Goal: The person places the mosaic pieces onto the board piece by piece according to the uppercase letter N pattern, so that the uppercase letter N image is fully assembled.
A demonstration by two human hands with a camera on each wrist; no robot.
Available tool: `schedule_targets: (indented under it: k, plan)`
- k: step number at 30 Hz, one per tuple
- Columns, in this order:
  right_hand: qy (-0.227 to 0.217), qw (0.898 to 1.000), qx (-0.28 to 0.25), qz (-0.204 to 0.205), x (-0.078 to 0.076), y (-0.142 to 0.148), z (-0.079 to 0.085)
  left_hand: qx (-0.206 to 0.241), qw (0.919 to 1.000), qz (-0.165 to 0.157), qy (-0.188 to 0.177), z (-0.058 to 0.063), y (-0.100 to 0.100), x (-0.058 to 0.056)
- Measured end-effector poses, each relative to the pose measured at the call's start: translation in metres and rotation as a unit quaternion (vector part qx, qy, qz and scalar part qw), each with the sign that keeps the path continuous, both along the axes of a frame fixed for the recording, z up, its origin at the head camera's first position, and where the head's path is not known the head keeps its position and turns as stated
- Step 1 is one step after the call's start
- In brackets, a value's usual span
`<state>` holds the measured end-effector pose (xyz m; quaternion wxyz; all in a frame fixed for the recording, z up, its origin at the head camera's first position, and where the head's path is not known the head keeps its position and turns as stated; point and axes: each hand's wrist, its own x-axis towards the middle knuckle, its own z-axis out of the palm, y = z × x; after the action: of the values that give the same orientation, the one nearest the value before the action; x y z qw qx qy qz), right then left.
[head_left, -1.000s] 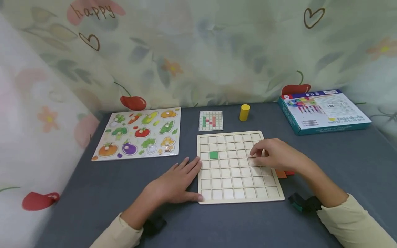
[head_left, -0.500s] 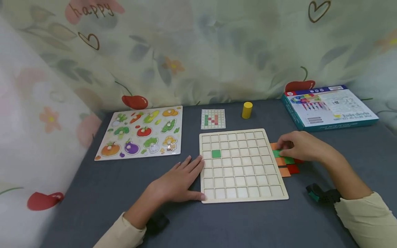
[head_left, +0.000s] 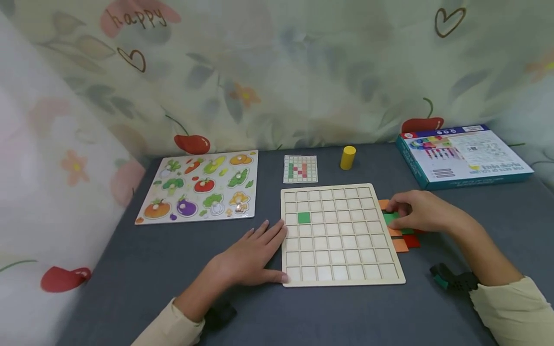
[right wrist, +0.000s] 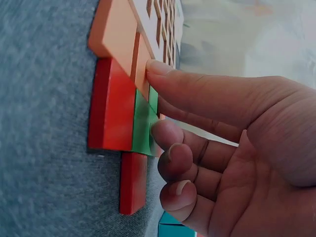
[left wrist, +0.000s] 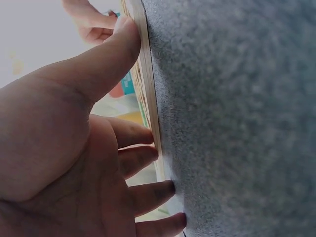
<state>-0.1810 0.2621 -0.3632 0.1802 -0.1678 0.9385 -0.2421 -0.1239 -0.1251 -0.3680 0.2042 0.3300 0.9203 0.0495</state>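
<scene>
A wooden grid board lies flat on the table, with one green square tile in a cell of its upper left. My left hand rests against the board's left edge, its fingers spread and fairly straight; in the left wrist view the thumb touches the wooden rim. Beyond the right edge, my right hand pinches a loose green tile between thumb and forefinger. Around it lie orange tiles and red tiles, with another green tile beside a red one.
Behind the board lies a small pattern card with coloured squares. A yellow cylinder stands to its right. A vegetable puzzle board lies at the left, and a flat box at the back right.
My right hand has moved right, from over the board to the loose tiles, where it has taken hold of a green one. My left hand stays at the board's left edge.
</scene>
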Motion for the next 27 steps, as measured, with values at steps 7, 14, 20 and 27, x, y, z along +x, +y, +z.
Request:
schedule_targets:
  k: [7, 14, 20, 27]
  plan:
    - [0.006, 1.0, -0.014, 0.001, -0.0004, 0.0025, -0.0016, 0.002, 1.0, -0.002, 0.005, 0.0009, 0.002, 0.0005]
    - [0.023, 0.999, -0.023, 0.002, -0.0002, -0.0007, -0.0019, -0.003, 0.9999, -0.001, 0.01, 0.0, 0.0008, 0.0003]
    - [0.022, 0.999, -0.041, 0.003, 0.0016, -0.0001, 0.0005, -0.002, 1.0, -0.001, 0.006, 0.0001, 0.0014, 0.0001]
    - [0.056, 0.997, -0.054, -0.017, 0.0053, -0.0029, 0.0045, -0.006, 1.0, 0.002, -0.001, 0.0, 0.0016, 0.0011]
